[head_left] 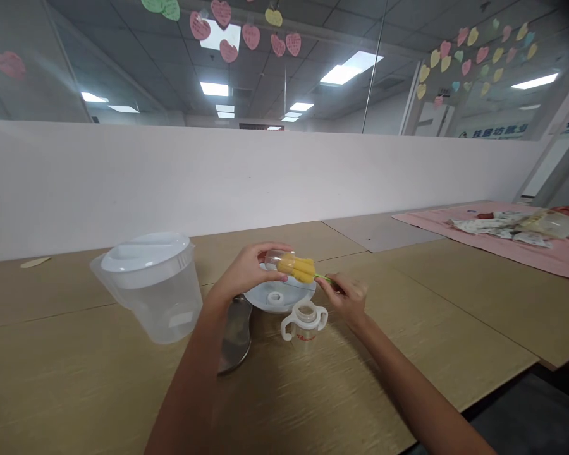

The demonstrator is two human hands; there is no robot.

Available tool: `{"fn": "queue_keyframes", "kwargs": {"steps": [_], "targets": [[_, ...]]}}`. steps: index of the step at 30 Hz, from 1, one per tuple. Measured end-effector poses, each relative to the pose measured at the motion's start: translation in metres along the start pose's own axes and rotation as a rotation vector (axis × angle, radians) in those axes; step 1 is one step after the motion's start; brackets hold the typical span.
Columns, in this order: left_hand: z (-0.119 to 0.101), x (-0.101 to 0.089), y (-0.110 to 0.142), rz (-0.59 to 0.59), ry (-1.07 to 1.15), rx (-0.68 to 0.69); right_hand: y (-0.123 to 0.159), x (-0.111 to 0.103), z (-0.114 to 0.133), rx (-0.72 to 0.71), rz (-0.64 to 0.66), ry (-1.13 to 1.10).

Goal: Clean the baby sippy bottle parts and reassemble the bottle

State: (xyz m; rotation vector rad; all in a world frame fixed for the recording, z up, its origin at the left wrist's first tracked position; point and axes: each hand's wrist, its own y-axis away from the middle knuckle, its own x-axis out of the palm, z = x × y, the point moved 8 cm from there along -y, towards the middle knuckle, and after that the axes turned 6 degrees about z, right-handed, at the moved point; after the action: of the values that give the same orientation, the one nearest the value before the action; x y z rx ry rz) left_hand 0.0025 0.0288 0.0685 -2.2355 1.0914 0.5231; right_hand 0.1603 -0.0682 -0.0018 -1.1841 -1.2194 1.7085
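A translucent plastic pitcher stood frame-left, the brown worktop ended lower-right, left fingers grasped a clear cup, right fingers a yellow brush.

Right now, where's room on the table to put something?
Bare table: between the right hand and pink cloth; in front of the pitcher. Crowded: around the bowl, by the left hand, two-handled bottle and metal dish.

Bright white rectangular ceiling lights glare in the far clear glass panes; soft shadows touch the tan wood-grained tabletop. Wide-angle distortion stretches the edges; the far right corner is dark; fine detail blurs.
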Motion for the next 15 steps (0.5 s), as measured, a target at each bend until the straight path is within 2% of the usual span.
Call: {"fn": "queue_keyframes", "kwargs": {"steps": [15], "targets": [[-0.0015,0.003,0.0026,0.044,0.073,-0.036,0.0061,0.0055,-0.0102,0.132,0.016,-0.027]]}}
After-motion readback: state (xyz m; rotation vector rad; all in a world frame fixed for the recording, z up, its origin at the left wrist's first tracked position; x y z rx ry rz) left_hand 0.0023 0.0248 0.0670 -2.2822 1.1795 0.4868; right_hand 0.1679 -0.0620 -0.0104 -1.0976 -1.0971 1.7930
